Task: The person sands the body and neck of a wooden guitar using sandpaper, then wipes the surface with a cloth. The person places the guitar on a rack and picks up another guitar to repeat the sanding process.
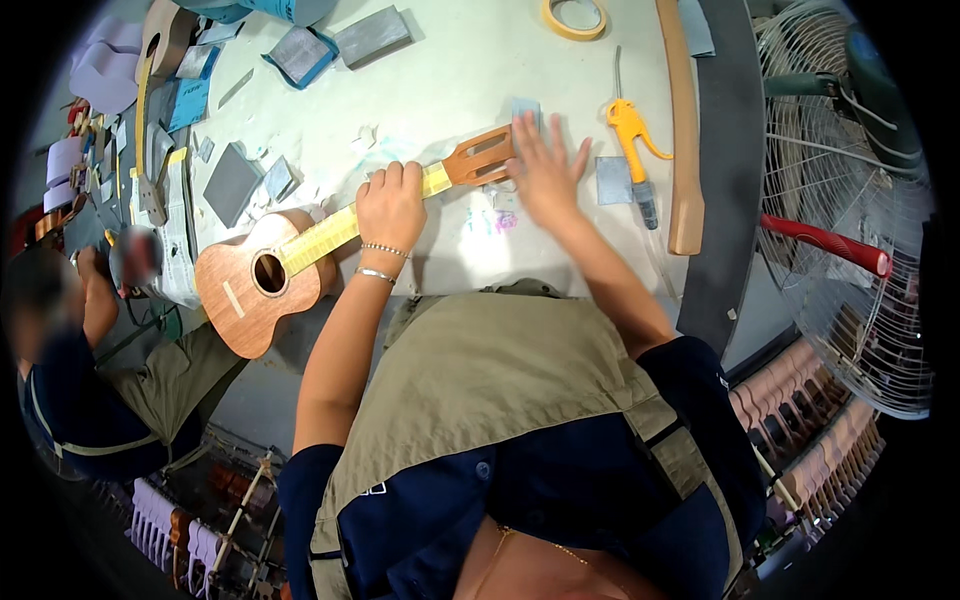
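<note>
An unfinished wooden ukulele slants across my front, its body at the left past the table's near edge. Yellow tape covers its fretboard, and the slotted headstock points right. My left hand is wrapped around the neck, about midway along. Beside the headstock, my right hand is spread flat, its fingers apart and slightly blurred, with the thumb side at the headstock's end. A small blue-grey sandpaper piece shows by its fingertips; whether they touch it I cannot tell.
A yellow air blow gun, a grey sandpaper square and a long wooden bar lie right. Tape and sanding blocks lie farther back. A fan stands right; another person works left, near another ukulele.
</note>
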{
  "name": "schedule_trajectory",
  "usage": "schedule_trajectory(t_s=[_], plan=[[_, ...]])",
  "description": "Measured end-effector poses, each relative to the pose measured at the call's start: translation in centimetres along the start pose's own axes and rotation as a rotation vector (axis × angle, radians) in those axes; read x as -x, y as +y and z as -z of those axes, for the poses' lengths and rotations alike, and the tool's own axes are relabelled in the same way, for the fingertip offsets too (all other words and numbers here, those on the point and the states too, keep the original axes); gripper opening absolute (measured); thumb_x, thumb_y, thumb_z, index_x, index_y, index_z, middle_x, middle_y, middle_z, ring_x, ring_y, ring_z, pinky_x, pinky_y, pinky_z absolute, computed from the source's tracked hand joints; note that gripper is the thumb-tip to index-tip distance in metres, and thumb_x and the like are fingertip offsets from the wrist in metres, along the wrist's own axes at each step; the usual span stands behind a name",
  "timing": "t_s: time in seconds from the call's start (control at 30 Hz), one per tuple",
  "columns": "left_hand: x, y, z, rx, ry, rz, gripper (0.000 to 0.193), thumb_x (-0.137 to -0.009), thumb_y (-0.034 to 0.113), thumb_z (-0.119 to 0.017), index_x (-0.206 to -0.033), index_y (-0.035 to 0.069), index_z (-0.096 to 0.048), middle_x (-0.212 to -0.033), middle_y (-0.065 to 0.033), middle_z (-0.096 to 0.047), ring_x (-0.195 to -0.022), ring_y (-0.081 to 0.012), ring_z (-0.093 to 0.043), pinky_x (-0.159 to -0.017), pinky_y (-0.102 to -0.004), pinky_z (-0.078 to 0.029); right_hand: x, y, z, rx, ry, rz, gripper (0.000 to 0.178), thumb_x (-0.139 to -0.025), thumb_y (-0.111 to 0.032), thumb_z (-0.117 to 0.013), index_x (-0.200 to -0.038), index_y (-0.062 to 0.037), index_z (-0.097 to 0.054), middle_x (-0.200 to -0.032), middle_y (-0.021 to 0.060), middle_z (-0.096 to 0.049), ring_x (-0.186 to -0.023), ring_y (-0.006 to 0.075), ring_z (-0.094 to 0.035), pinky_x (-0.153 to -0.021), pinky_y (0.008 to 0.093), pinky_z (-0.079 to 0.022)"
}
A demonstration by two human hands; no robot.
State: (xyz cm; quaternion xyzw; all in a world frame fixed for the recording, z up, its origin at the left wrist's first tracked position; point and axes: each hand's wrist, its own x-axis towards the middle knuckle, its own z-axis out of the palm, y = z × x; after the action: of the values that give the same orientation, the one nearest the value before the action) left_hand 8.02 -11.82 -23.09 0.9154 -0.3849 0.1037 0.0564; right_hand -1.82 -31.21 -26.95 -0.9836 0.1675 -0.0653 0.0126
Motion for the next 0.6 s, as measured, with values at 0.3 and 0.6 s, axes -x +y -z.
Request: schedule_trajectory(t_s=[0.3,0.6], plan=[[0.1,0.0,-0.1,0.010,0.037,-0.005,0.014,-0.067,0.008,-0.055,-0.080,0.011,-0.052,-0.072,-0.0023,-0.050,-0.067,-0.0200,-0.052,-0.058,-0.0322,-0.040,3.1,0.4,0.8,0.018,-0.030,-0.020,0.070,-0.081,-0.040,-0.058,-0.141,-0.0178,-0.028,-0.146,0.0012,-0.026,-0.137,0.0268,-0.015,-0.102,0.0635,-0.003],[0.4,0.1,0.0,0.006,0.035,0.009,0.014,-0.066,0.008,-0.056,-0.079,0.011,-0.052,-0.072,-0.0025,-0.051,-0.068,-0.0206,-0.053,-0.059,-0.0335,-0.040,2.2,-1.7,0.9,-0.132,-0.093,0.017,0.070,-0.082,-0.039,-0.057,-0.141,-0.0180,-0.026,-0.146,0.0017,-0.025,-0.136,0.0277,-0.018,-0.102,0.0636,-0.004]])
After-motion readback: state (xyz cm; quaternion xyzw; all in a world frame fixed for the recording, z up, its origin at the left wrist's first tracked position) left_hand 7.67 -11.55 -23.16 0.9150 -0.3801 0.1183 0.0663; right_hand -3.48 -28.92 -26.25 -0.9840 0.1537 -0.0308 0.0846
